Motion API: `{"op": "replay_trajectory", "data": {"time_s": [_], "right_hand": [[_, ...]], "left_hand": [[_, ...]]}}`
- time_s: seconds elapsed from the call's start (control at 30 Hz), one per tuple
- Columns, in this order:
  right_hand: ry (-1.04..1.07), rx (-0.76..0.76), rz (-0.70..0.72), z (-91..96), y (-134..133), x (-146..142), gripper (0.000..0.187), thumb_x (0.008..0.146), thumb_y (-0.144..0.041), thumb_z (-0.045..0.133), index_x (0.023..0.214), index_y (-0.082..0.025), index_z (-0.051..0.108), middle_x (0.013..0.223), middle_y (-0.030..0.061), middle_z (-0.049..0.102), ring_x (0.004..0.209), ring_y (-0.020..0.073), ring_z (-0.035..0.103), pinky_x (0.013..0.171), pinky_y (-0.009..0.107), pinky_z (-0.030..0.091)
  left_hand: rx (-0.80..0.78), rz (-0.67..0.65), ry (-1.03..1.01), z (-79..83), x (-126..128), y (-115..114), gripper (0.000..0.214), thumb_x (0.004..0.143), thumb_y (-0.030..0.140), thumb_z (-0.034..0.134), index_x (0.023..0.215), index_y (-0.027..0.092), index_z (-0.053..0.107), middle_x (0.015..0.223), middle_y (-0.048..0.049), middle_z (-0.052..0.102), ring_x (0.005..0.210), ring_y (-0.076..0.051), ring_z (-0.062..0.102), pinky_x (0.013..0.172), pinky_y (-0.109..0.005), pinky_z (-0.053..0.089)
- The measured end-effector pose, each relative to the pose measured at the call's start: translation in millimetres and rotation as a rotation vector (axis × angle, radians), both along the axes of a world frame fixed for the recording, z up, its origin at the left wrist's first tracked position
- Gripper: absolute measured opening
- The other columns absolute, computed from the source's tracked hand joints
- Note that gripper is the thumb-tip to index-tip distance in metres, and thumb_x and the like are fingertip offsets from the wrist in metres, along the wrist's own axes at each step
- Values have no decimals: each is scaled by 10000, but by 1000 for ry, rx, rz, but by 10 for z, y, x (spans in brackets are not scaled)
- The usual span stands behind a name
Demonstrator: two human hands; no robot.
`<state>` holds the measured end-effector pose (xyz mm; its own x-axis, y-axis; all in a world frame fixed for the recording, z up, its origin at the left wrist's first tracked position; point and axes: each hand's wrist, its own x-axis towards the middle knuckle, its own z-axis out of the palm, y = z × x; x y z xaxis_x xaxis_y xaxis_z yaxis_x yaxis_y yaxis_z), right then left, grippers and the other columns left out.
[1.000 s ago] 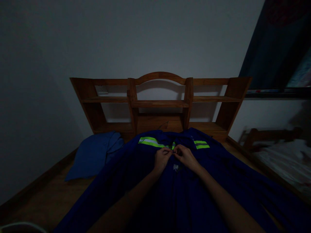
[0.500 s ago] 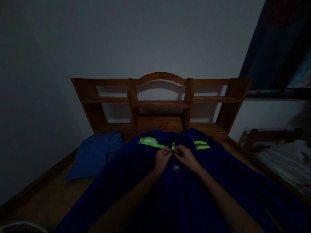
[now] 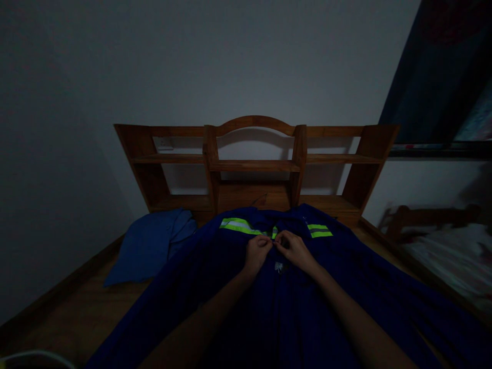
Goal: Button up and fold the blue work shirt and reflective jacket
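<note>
A dark blue work jacket (image 3: 246,302) with yellow-green reflective strips lies spread over the wooden surface in front of me. At its front opening, just under the collar, my left hand (image 3: 257,253) pinches the jacket's edge between thumb and fingers. Close beside it, my right hand (image 3: 292,249) pinches the same stretch of the front from the other side. The fingertips nearly meet, and whatever small fastening lies between them is too dark to make out. Below the hands a small silvery patch (image 3: 279,266) shows on the front.
A wooden shelf unit (image 3: 253,165) stands against the wall behind the jacket. Folded blue cloth (image 3: 148,248) lies at the left on the wooden surface (image 3: 73,323). A pale cable (image 3: 38,353) curves at the bottom left. Whitish plastic or fabric (image 3: 455,256) is at the right.
</note>
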<state>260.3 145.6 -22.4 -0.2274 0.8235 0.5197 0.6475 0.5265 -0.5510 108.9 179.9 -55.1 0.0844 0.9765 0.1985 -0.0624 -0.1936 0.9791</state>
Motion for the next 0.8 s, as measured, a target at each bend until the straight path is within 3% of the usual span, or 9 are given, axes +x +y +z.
{"op": "replay_trajectory", "data": {"time_s": [0.33,0.8], "right_hand": [[11,6,2,7,0,0,124,882,-269,485,858,-195,581,821,17,602,718,134,567,647,233,417],[13,15,-6,-42,42,21,46,828,-197,528,846,-198,570,791,2,593,670,124,557,610,224,410]], "left_hand": [[-4,10,-21,15,-3,-8,135,608,212,665,718,141,634,678,-37,670,633,-147,622,576,-207,432],[-42,-4,-76,-55,-14,49,156,577,217,682,704,138,637,605,-18,634,550,-119,573,514,-194,392]]}}
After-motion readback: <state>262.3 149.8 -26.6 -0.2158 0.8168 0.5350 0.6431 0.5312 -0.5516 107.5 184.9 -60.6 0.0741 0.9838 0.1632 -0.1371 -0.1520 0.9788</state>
